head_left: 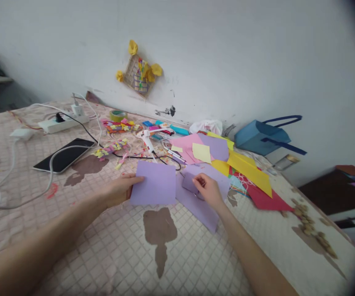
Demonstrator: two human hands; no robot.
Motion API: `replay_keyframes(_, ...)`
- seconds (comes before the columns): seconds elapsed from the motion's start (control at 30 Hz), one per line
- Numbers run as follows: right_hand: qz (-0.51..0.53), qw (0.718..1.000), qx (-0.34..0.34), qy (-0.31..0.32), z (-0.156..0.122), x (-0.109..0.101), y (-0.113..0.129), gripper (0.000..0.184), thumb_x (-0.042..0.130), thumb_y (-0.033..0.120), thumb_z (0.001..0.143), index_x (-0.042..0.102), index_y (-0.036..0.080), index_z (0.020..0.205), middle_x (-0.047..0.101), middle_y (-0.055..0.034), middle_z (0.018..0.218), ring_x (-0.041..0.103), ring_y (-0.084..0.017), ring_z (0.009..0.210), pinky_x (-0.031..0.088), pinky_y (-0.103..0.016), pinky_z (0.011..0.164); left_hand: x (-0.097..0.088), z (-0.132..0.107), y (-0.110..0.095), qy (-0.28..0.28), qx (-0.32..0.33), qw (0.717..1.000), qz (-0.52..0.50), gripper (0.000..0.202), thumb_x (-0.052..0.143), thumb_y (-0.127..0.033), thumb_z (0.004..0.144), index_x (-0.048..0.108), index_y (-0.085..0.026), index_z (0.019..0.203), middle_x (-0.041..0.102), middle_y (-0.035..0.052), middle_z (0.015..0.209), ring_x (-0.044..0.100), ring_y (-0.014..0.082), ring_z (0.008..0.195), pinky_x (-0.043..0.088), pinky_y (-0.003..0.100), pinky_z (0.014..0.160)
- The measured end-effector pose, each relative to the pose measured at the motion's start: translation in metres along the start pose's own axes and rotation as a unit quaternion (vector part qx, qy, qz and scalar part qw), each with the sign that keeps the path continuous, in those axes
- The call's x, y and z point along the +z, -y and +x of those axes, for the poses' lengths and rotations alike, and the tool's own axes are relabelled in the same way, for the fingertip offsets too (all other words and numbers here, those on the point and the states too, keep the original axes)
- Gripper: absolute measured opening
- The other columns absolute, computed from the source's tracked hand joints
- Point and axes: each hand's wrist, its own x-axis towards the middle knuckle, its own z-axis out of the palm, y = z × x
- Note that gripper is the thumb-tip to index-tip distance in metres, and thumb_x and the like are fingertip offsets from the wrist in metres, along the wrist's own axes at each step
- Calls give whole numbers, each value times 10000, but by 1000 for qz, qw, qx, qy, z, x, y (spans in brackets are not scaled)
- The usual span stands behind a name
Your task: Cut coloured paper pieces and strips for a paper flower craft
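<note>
My left hand (118,190) rests its fingers on the left edge of a square lilac paper sheet (154,183) and grips it. My right hand (206,190) pinches a small folded piece of lilac paper (189,182) between fingers and thumb. Under that hand lies a larger lilac sheet (199,202), partly overlapped by the square sheet. Part of the folded piece is hidden by my fingers. Both hands are close together above the tiled-pattern bedsheet (115,242).
Loose pink, yellow, red and lilac paper sheets (217,158) lie just beyond my hands. Farther back are a white glue gun (148,139), a tape roll (118,116), a black phone (63,155) and a white power strip (63,124) with cables. A blue paper bag (262,135) leans against the wall.
</note>
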Motion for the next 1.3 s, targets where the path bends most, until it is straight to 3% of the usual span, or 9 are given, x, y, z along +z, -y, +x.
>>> replay_keyframes(0.1,102,993,34,58,-7,10,15,229,514,411,800,564,188,798,569,-1,668,511,-128,576,395,-244,529,0,-1,4,10,0,1000,-6,168,587,-132,765,606,-123,932,703,73,784,664,181,672,538,311,672)
replay_keyframes(0.2,282,944,79,150,-15,27,32,407,542,423,792,430,237,1136,561,20,719,506,-114,537,388,-224,463,7,-3,6,18,-12,1000,-16,128,566,-136,786,606,-113,905,699,84,791,658,177,695,533,315,696)
replay_keyframes(0.27,353,916,100,161,-19,38,37,534,607,388,757,349,265,1208,538,48,688,478,-97,492,374,-208,441,11,-4,8,23,-16,999,-18,127,560,-155,797,606,-109,906,694,92,811,652,174,714,528,307,703)
replay_keyframes(0.47,396,898,128,142,-26,49,32,249,628,361,745,536,191,902,582,7,722,545,-123,645,434,-233,582,5,0,10,34,54,996,64,208,555,-262,812,623,-114,942,671,89,854,623,156,739,506,255,657)
replay_keyframes(0.73,322,927,130,143,-26,42,35,286,538,474,781,536,188,778,567,19,644,508,-115,546,395,-219,494,-3,3,9,38,81,987,132,271,628,-294,736,640,-107,931,652,80,814,597,150,678,483,252,595)
replay_keyframes(0.83,194,967,91,136,-17,26,25,331,427,497,831,536,189,777,557,13,625,497,-119,499,364,-229,454,-7,4,7,22,89,985,143,256,641,-299,720,644,-111,892,647,71,789,587,138,634,475,243,558)
replay_keyframes(0.93,1,998,40,46,-6,7,3,222,541,406,768,541,184,791,578,-11,709,543,-148,633,415,-266,589,-13,5,2,19,94,984,152,251,648,-318,711,645,-124,871,643,55,786,587,135,644,477,242,570)
replay_keyframes(1.07,-147,986,27,68,-1,-11,-27,256,645,358,657,523,176,789,552,-18,775,527,-154,687,406,-274,629,-15,6,0,31,85,984,154,233,649,-322,711,639,-133,846,638,42,765,584,135,645,479,244,582)
replay_keyframes(1.3,-134,982,44,122,-2,-18,-38,331,581,442,718,504,188,917,522,25,678,514,-141,605,372,-246,550,-12,7,-1,14,60,991,118,152,647,-256,718,621,-127,794,627,35,724,579,119,606,481,224,566)
